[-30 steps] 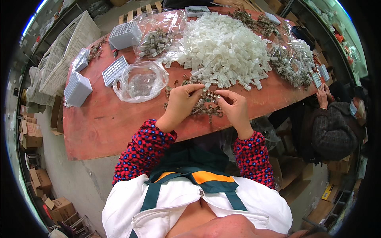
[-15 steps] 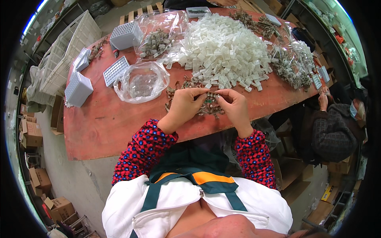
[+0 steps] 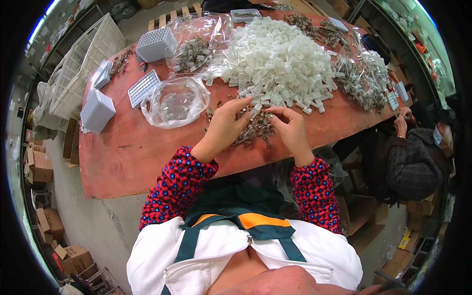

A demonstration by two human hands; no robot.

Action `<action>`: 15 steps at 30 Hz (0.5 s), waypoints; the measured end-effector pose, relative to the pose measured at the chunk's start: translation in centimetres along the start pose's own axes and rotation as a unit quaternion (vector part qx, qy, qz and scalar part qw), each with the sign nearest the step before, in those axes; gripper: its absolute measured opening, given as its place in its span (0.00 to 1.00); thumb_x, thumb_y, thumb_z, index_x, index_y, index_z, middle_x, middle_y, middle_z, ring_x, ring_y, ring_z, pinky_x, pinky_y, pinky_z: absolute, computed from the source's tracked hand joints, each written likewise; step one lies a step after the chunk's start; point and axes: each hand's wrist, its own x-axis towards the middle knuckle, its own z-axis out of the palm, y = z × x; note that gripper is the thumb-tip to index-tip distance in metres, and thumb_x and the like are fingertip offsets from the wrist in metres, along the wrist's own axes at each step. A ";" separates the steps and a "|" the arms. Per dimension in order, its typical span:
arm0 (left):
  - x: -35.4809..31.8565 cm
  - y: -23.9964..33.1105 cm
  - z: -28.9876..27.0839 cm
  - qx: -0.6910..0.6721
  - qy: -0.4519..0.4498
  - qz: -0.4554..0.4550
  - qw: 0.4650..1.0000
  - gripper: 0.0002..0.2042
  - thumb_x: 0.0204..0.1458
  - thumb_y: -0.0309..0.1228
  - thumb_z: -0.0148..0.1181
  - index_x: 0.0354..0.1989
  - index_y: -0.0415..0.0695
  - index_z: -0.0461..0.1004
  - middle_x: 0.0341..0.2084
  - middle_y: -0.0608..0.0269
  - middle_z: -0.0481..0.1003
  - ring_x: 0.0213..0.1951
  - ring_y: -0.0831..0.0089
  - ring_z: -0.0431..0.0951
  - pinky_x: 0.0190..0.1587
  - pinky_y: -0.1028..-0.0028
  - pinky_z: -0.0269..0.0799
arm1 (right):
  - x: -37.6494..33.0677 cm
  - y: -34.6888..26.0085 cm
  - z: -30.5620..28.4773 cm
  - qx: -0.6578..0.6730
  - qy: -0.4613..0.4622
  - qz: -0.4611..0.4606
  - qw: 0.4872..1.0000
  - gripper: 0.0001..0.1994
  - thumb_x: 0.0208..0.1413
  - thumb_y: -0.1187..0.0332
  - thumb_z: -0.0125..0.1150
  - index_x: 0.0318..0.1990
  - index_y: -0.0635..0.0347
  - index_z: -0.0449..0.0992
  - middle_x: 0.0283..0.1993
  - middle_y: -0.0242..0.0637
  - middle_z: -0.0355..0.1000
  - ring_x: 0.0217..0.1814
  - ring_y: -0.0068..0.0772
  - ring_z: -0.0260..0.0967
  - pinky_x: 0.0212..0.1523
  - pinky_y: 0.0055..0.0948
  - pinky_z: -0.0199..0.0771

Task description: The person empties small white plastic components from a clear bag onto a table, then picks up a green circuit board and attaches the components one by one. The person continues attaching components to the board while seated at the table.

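Observation:
Between the thumb and fingers of my left hand is a small translucent white plastic piece, tilted upward. Close by on the right, my right hand has thumb and forefinger pinched together; whatever they hold is too small to name. Under both hands lies a loose heap of small brownish metal parts, partly covered by my fingers. Just beyond them rises a large pile of similar white plastic pieces on the red table.
An open clear plastic bag sits left of my hands, near a grey-white tray and stacked trays. Bagged metal parts lie at the right. A seated person works at the table's right side.
My fingertips, which met over small metal parts with a bit of green, have parted slightly. The white plastic piece now shows in my left hand, whose fingers point further up.

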 end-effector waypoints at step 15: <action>0.7 1.2 -1.4 -0.109 -0.164 -0.053 0.979 0.12 0.60 0.26 0.61 0.52 0.41 0.81 0.28 0.70 0.80 0.31 0.87 0.72 0.35 0.79 0.72 | 1.0 -0.4 -0.7 0.088 -0.108 0.070 0.988 0.10 0.62 0.75 0.61 0.48 0.70 0.78 0.41 0.34 0.79 0.38 0.22 0.78 0.41 0.22 0.78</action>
